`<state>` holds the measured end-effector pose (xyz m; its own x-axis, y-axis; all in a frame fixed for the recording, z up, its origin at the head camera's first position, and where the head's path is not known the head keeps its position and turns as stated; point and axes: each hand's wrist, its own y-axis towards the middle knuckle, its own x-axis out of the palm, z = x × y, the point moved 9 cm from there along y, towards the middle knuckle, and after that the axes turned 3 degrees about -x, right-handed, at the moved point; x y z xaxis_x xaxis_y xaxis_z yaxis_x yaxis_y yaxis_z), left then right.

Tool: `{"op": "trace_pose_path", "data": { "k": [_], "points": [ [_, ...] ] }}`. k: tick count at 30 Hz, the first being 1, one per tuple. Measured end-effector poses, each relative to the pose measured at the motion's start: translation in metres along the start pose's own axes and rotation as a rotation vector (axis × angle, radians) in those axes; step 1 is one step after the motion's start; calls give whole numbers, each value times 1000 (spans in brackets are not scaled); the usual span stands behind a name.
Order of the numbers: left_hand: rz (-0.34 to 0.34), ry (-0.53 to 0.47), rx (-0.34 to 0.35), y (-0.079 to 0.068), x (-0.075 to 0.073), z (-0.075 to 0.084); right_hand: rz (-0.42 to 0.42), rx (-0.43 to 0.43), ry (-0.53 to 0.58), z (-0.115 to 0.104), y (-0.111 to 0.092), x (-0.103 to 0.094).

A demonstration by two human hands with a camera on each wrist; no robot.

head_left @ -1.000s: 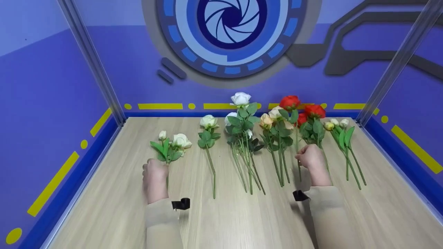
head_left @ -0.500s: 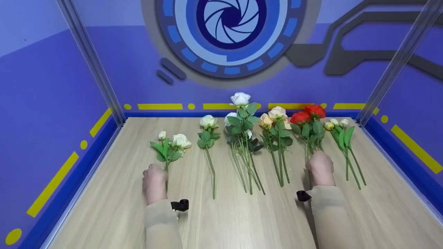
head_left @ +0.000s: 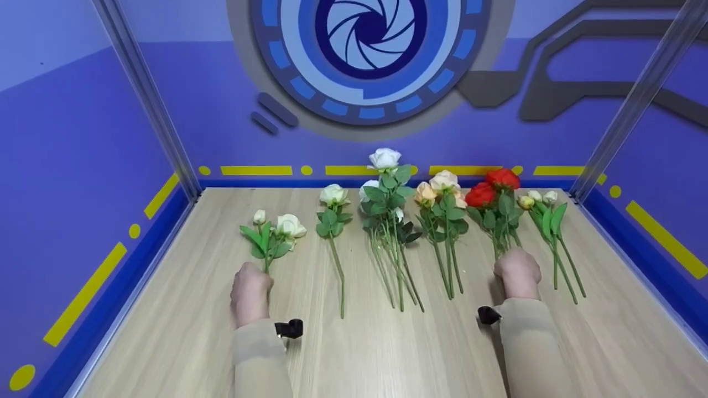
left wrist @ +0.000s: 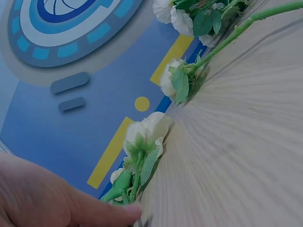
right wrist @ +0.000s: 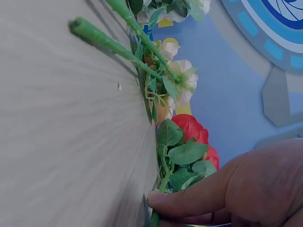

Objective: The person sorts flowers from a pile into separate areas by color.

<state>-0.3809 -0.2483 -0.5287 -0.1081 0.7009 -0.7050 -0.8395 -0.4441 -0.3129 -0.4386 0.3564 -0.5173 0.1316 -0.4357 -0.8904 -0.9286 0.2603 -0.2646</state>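
Observation:
My left hand (head_left: 251, 293) grips the stems of a cream-white rose (head_left: 290, 225) and a small white tulip bud (head_left: 259, 216) at the left of the table. In the left wrist view the thumb lies across these stems, and the lower ends are hidden. Two red roses, one in front (head_left: 480, 194) and one behind (head_left: 503, 178), lie together at the right with leafy stems. My right hand (head_left: 518, 272) is over their lower stems; in the right wrist view its thumb and a finger pinch a green stem (right wrist: 164, 182).
Between the hands lie a single pale rose (head_left: 333, 194), a bunch of white roses (head_left: 384, 158) and a bunch of peach roses (head_left: 444, 181). White tulips (head_left: 553, 221) lie right of the red ones. Blue-purple panels (head_left: 310, 143) enclose the wooden table (head_left: 376, 354) at the back and sides.
My right hand has brought one red rose down and right beside the other, then slid a little towards me along the stems. The left hand has slipped slightly lower on its stems.

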Motion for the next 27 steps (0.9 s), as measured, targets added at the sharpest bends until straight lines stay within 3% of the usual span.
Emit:
{"op": "trace_pose_path", "data": {
  "k": [18,27],
  "points": [
    [76,12,101,1,-3,2,44,-11,49,5,1,3],
    [79,-3,81,2,-7,0,34,-2,60,7,1,5]
  ]
}}
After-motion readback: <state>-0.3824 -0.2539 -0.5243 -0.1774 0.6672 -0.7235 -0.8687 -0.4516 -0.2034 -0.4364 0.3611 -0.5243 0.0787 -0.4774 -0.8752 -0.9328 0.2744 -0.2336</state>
